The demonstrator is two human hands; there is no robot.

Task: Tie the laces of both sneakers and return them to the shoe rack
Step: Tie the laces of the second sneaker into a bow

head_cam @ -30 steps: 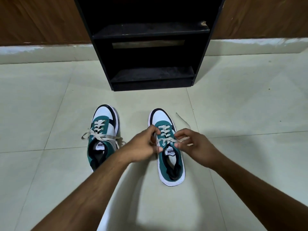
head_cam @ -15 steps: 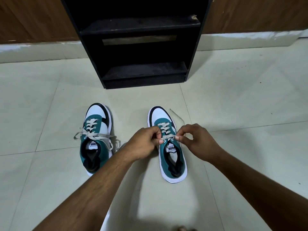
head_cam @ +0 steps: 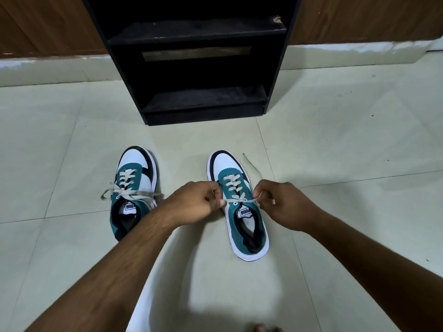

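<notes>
Two teal, white and black sneakers stand on the tiled floor, toes pointing at the rack. The left sneaker (head_cam: 133, 190) has its cream laces knotted in a bow across the tongue. Over the right sneaker (head_cam: 239, 204), my left hand (head_cam: 194, 203) and my right hand (head_cam: 285, 203) each pinch one end of its lace (head_cam: 247, 200), which runs taut between them above the tongue. A loose lace end (head_cam: 251, 162) trails on the floor to the right of the toe. The black shoe rack (head_cam: 196, 58) stands just beyond, both shelves bare.
Pale floor tiles (head_cam: 347, 144) spread to both sides of the sneakers. A wooden wall with a light skirting (head_cam: 55, 61) runs behind the rack. A toe shows at the bottom edge (head_cam: 260, 328).
My hands have drawn apart sideways, pulling the right sneaker's lace tight between them. The view has shifted slightly.
</notes>
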